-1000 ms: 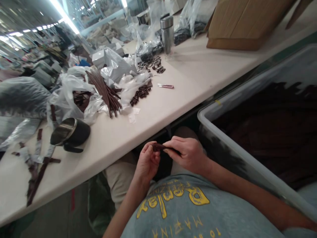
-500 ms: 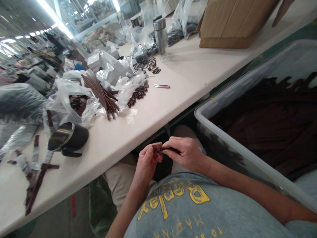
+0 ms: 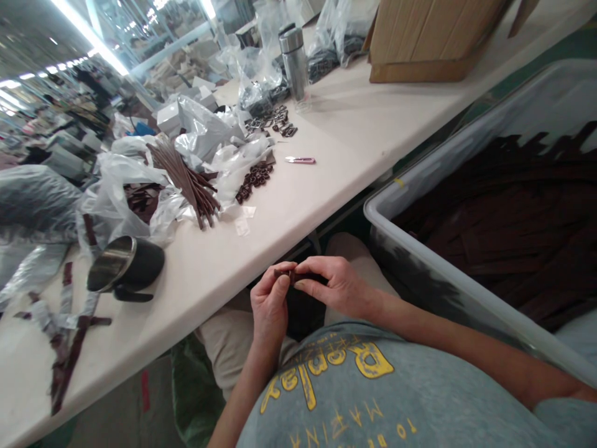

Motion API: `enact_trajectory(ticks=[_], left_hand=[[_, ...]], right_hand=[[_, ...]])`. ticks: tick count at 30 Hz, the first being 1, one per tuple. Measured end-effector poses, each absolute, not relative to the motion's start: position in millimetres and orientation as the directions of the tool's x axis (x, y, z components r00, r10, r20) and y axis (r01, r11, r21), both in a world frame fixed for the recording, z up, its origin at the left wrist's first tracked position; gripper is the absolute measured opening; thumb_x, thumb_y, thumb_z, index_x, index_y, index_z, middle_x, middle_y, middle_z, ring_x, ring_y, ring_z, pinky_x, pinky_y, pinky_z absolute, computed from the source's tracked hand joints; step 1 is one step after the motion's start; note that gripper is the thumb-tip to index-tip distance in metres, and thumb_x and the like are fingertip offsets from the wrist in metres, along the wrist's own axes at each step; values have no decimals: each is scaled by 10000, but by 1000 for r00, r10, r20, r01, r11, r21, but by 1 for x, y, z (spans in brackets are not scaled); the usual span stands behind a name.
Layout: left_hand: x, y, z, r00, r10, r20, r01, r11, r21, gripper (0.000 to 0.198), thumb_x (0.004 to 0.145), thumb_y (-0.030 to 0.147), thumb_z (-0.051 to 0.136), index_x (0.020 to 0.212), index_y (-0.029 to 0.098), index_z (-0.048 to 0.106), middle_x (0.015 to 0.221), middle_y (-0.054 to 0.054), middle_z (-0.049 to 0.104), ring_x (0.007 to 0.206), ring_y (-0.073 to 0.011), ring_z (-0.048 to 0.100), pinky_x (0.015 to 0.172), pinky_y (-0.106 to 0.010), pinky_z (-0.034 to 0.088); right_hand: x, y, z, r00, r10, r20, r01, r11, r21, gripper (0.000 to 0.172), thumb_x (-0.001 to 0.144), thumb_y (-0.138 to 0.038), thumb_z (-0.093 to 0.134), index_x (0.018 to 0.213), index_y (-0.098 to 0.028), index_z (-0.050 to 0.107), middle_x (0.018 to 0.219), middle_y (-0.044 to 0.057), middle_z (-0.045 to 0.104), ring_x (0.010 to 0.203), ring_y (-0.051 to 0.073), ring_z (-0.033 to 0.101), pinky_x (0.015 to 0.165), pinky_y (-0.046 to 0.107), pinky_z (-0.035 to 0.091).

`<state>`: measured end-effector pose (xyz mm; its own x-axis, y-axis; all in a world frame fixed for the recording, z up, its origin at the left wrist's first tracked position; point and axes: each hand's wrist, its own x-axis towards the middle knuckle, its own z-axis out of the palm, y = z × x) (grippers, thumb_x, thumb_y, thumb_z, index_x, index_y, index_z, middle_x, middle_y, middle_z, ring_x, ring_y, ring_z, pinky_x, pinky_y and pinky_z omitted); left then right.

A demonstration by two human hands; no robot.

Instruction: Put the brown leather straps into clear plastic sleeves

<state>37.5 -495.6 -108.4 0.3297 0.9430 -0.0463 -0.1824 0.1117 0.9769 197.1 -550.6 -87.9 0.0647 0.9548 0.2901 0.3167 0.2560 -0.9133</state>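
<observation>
A dark brown strap (image 3: 292, 277) is pinched between my two hands, over my lap and just off the table's front edge. My left hand (image 3: 270, 305) is closed on its left end, thumb on top. Thumb and fingers of my right hand (image 3: 340, 287) grip the strap close beside the left fingertips. Most of the strap is hidden by the fingers. On the table lie a heap of small brown loops (image 3: 254, 182), a fan of brown strips (image 3: 184, 177) and several metal buckles (image 3: 280, 121).
Pink-handled thread snips (image 3: 301, 160) lie on the white table (image 3: 340, 137). A dark mug (image 3: 147, 264) stands at left, a steel flask (image 3: 295, 65) and cardboard box (image 3: 420, 37) at the back. Right of my legs is a large plastic bin (image 3: 410, 249) of dark brown strips.
Both hands have shifted slightly left with the strap. The left fingers now cover more of it, and the loop-like band seen on it earlier is less visible.
</observation>
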Motion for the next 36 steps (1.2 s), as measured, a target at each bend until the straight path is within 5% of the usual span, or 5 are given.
enact_trajectory(ticks=[9,17,22,27,36], left_hand=[[28,-480,-102,186,977,-101,-331,159,930,296,682,427,847,838,184,782,846,-59,769,655,-112,689,596,-173,549],[25,-480,-102,190,975,-113,-305,168,937,307,660,437,860,811,180,786,824,-58,767,646,-109,689,569,-154,545],[21,-484,-111,347,932,-102,-244,195,950,307,743,435,802,923,187,788,994,-90,764,834,-180,719,760,-264,577],[27,-499,-124,518,851,-89,-144,189,971,263,773,377,778,965,198,792,1122,-108,745,1105,-280,660,1005,-399,491],[23,-487,-118,354,933,-70,-155,133,979,274,769,417,774,928,194,791,1004,-92,765,1002,-256,691,923,-375,533]], right_hand=[[203,-561,-106,22,964,266,595,201,-778,282,907,-328,655,1158,-200,634,1037,39,734,899,200,689,754,284,483],[198,-558,-116,-95,950,297,744,266,-613,212,982,-342,556,1024,-156,648,883,56,728,754,189,669,622,270,404],[197,-561,-117,-120,956,268,731,267,-628,257,1007,-292,510,813,-171,627,717,26,679,634,155,612,568,261,332],[194,-559,-112,-133,956,260,666,281,-691,233,1006,-282,518,852,-160,644,762,40,694,671,159,620,597,256,355],[203,-556,-104,-152,977,149,593,211,-777,186,952,-327,623,1035,-164,656,902,42,716,775,183,643,664,261,399]])
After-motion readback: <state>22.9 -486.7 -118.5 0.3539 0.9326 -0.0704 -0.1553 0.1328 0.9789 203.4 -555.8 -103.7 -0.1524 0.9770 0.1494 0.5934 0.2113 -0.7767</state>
